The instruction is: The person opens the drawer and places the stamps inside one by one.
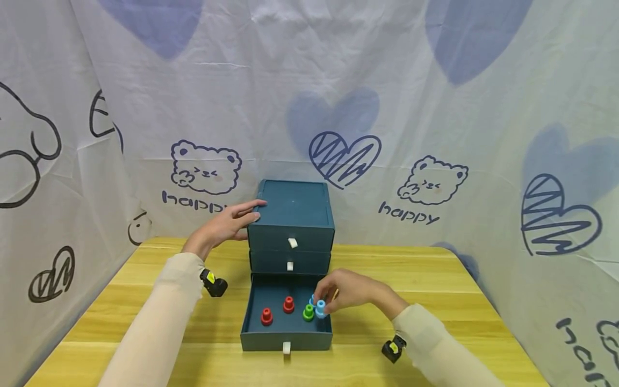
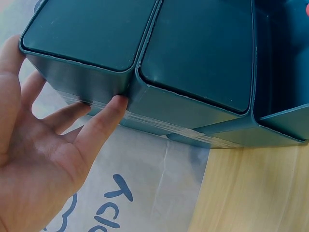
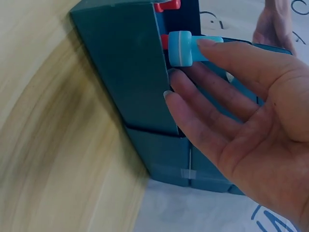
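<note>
A dark teal drawer cabinet (image 1: 292, 215) stands on the table with its bottom drawer (image 1: 285, 341) pulled out. Against the cabinet's left side my left hand (image 1: 223, 228) rests, its fingers spread and fairly straight on the wall and top edge. With thumb and fingers, my right hand (image 1: 352, 290) pinches a light blue stepped peg (image 3: 181, 48) at the drawer's right side. Another blue peg (image 1: 312, 300), partly hidden by that hand, is just behind it. A green peg (image 1: 308, 313) is close by on the left. Two red pegs (image 1: 288, 305) stand farther left in the drawer.
Two closed drawers with white pull tabs (image 1: 292, 243) sit above the open one. The wooden table (image 1: 396, 333) extends to both sides. A white cloth (image 1: 271, 107) printed with hearts and bears hangs behind and at the sides.
</note>
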Demonstrator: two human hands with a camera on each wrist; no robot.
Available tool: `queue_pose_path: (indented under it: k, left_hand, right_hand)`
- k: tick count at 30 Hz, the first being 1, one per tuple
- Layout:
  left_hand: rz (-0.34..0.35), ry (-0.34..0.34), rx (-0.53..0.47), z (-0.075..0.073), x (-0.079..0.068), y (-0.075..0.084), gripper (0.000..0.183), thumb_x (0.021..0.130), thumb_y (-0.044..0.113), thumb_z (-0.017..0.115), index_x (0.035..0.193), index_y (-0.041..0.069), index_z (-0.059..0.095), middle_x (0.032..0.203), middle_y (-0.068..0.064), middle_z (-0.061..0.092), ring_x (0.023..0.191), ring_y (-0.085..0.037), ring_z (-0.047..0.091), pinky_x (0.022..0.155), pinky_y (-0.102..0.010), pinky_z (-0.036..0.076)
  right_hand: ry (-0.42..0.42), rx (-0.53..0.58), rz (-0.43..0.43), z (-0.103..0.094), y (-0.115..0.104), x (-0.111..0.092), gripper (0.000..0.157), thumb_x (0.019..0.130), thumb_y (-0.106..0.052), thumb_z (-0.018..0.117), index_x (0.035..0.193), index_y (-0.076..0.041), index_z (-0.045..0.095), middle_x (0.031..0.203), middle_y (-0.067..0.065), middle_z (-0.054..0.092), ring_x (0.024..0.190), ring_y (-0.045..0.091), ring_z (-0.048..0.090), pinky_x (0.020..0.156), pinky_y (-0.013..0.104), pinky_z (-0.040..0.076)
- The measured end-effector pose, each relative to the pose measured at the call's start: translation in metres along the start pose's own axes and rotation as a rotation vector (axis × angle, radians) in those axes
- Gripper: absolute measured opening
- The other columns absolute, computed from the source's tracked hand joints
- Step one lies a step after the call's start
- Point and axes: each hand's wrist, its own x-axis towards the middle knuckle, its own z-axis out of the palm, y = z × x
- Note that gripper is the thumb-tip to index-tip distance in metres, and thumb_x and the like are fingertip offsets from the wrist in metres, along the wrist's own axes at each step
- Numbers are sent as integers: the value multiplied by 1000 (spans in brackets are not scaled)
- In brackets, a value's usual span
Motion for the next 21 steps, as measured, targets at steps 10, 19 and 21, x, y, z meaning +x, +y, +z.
queue_pose_path:
  k: [10,19,21]
  left_hand:
    - [-5,12,13,0,0,-1,55,108,43,51,161,31,37,174,-12,18,158,-42,24,117,-63,40]
    - [-1,8,7,1,0,-1,55,109,42,51,161,31,37,174,-13,18,158,-42,24,117,-63,39]
    - [0,9,10,1,0,-1,55,109,42,51,161,31,37,174,-13,18,158,-42,24,117,-63,39]
  right_hand:
    - [-56,18,41,13,1,13,18,89,-6,80,106,-6,77,102,0,77,85,2,67,83,18,59]
    - [-77,-11,89,25,1,18,16,88,-3,79,104,-7,77,101,-1,77,89,4,70,81,14,57]
    - [-77,-8,86,26,1,18,17,88,-2,79,105,-6,77,103,2,77,90,5,71,81,14,57]
